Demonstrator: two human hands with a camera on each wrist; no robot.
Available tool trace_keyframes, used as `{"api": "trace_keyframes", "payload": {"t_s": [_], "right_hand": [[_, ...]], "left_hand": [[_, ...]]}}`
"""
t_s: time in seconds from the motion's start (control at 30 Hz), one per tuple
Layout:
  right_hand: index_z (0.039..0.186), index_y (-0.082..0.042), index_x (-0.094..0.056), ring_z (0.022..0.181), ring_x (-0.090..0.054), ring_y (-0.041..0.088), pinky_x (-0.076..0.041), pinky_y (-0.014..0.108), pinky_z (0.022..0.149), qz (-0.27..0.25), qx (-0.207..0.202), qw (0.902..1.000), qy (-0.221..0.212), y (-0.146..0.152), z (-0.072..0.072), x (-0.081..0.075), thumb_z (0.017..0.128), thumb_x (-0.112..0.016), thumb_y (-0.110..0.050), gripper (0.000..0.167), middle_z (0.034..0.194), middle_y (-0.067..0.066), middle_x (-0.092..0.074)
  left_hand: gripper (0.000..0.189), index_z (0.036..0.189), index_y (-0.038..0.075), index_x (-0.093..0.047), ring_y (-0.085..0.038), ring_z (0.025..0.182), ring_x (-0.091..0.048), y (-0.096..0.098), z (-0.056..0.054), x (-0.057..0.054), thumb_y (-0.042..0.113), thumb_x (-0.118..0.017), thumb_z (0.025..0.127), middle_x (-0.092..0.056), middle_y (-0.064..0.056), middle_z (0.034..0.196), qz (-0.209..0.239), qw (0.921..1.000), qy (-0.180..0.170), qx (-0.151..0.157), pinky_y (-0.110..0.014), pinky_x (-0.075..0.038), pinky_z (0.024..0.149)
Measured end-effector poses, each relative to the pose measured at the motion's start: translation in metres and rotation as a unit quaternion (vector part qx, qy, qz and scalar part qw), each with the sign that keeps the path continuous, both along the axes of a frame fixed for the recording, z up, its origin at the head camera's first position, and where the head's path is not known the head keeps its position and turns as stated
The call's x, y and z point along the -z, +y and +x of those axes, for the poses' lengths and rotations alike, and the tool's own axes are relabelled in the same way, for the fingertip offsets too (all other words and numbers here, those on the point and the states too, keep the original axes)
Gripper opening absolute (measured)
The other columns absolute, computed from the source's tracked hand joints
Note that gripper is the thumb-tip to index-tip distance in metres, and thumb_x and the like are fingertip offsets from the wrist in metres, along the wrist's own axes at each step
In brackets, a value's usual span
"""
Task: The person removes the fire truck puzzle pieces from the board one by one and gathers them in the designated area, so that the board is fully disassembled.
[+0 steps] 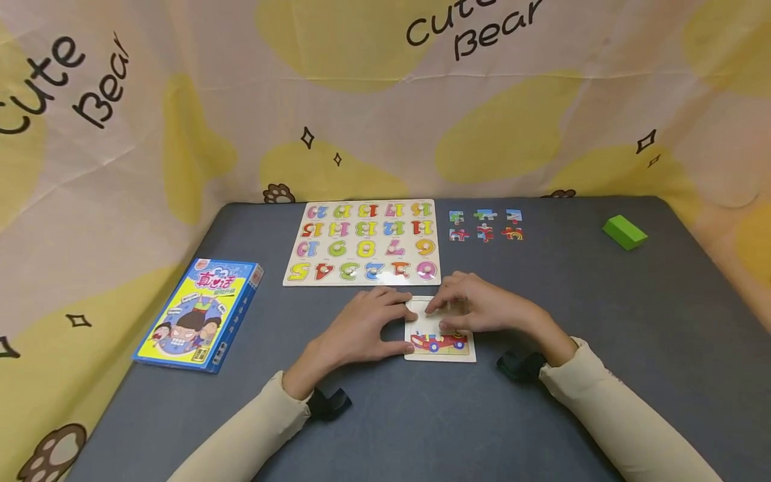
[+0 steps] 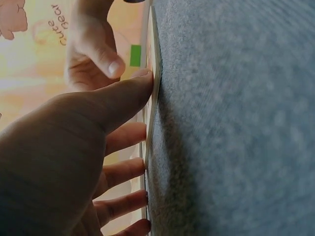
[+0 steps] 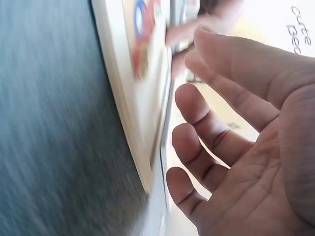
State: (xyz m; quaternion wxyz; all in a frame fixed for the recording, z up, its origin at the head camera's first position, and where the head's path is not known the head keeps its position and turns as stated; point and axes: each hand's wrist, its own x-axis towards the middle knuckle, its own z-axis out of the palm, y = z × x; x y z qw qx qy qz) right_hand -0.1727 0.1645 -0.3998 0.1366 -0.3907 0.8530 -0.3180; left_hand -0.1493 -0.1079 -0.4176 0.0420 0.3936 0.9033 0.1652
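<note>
A small wooden puzzle board (image 1: 470, 355) lies flat on the table, with a red car picture (image 1: 438, 343) in its near half and a bare cream area beyond it. My left hand (image 1: 369, 324) touches the board's left edge, its thumb by the near corner and its other fingers extended farther up. In the left wrist view the thumb (image 2: 129, 93) rests at the board's edge. Over the board's far right part hovers my right hand (image 1: 484, 304), fingers relaxed and slightly bent. Nothing shows between its fingers (image 3: 189, 142) in the right wrist view.
Behind the small board lies a number puzzle board (image 1: 289, 281). Several jigsaw pieces (image 1: 485, 233) sit in two rows right of it. A green block (image 1: 625, 232) is at the far right, a blue and yellow box (image 1: 195, 314) at the left. A patterned cloth (image 1: 361, 100) hangs behind.
</note>
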Motion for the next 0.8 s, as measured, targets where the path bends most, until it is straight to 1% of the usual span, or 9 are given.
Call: {"api": "trace_keyframes", "payload": {"t_s": [0.1,0.2,0.5,0.67,0.8], "right_hand": [[0.115,-0.021,-0.077,0.1,-0.053,0.015,-0.037,0.038,0.091,0.008,-0.014,0.9998,-0.007,-0.006,0.004,0.003,0.087,-0.081,-0.023,0.028,0.105,-0.007,-0.07],[0.115,-0.022,-0.077,0.103,-0.053,0.012,-0.038,0.038,0.093,0.015,-0.024,0.9996,-0.008,-0.01,0.006,0.006,0.087,-0.081,-0.024,0.029,0.108,-0.009,-0.07],[0.115,-0.022,-0.078,0.101,-0.052,0.011,-0.036,0.037,0.091,0.021,-0.023,0.9995,0.001,-0.016,0.011,0.007,0.084,-0.083,-0.021,0.031,0.104,-0.008,-0.068],[0.114,-0.02,-0.078,0.099,-0.053,0.012,-0.034,0.036,0.089,0.014,-0.022,0.9996,-0.006,-0.018,0.013,0.006,0.083,-0.084,-0.018,0.032,0.104,-0.006,-0.068],[0.114,-0.02,-0.079,0.099,-0.052,0.01,-0.032,0.037,0.089,0.004,-0.02,0.9997,-0.017,-0.018,0.012,0.009,0.083,-0.084,-0.018,0.031,0.104,-0.007,-0.069]], "left_hand": [[0.049,0.128,0.026,-0.07,-0.022,0.138,-0.049,-0.001,0.0,-0.002,0.053,-0.076,0.087,-0.057,-0.001,0.149,0.002,1.0,-0.006,0.001,-0.051,-0.04,0.112],[0.051,0.13,0.025,-0.069,-0.022,0.139,-0.049,-0.002,-0.001,-0.003,0.052,-0.076,0.087,-0.057,0.0,0.15,0.004,0.9999,-0.013,0.003,-0.052,-0.039,0.112],[0.058,0.134,0.022,-0.065,-0.021,0.142,-0.046,-0.004,-0.003,-0.004,0.052,-0.077,0.086,-0.054,0.002,0.153,0.004,0.9995,-0.03,-0.002,-0.05,-0.039,0.113],[0.058,0.134,0.022,-0.065,-0.021,0.143,-0.045,-0.005,-0.004,-0.004,0.051,-0.078,0.086,-0.054,0.002,0.153,0.001,0.9995,-0.031,-0.001,-0.05,-0.038,0.114],[0.058,0.134,0.021,-0.066,-0.021,0.142,-0.046,-0.005,-0.004,-0.003,0.051,-0.078,0.086,-0.054,0.001,0.153,0.005,0.9994,-0.033,0.001,-0.05,-0.038,0.114]]}}
